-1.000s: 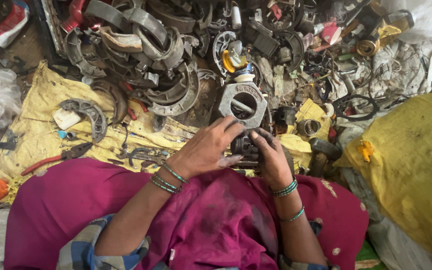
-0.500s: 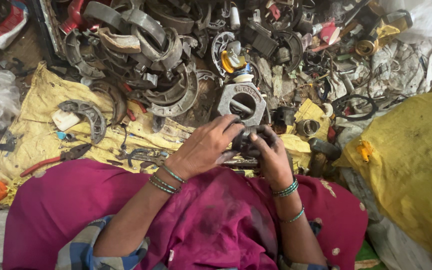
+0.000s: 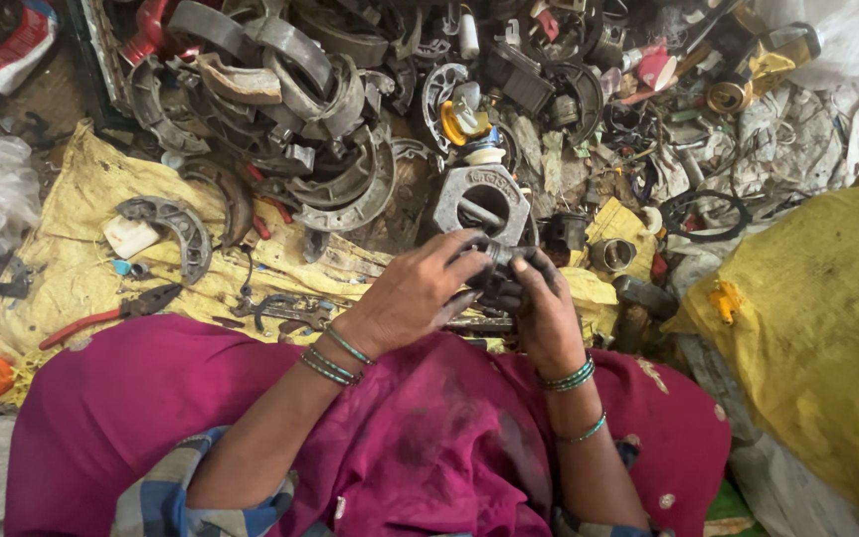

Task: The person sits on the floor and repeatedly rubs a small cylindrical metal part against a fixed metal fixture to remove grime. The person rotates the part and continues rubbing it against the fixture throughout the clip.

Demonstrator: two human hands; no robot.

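Both hands meet at centre frame, just above the magenta lap. The left hand (image 3: 415,293) and right hand (image 3: 539,298) grip a small dark greasy metal part (image 3: 497,270) from either side, fingers curled tight, probably to steady it. Behind sits a grey cast-metal ring housing (image 3: 484,199), with curved rusty brake shoes (image 3: 330,179) piled upper left.

Just beyond the hands stands a grey metal housing with a round bore (image 3: 482,202). Farther off to their left is a heap of curved brake shoes (image 3: 280,109), with red-handled pliers (image 3: 111,313) on yellow sacking (image 3: 72,249). To their right lie a black rubber ring (image 3: 705,214) and a bulging yellow sack (image 3: 817,328).
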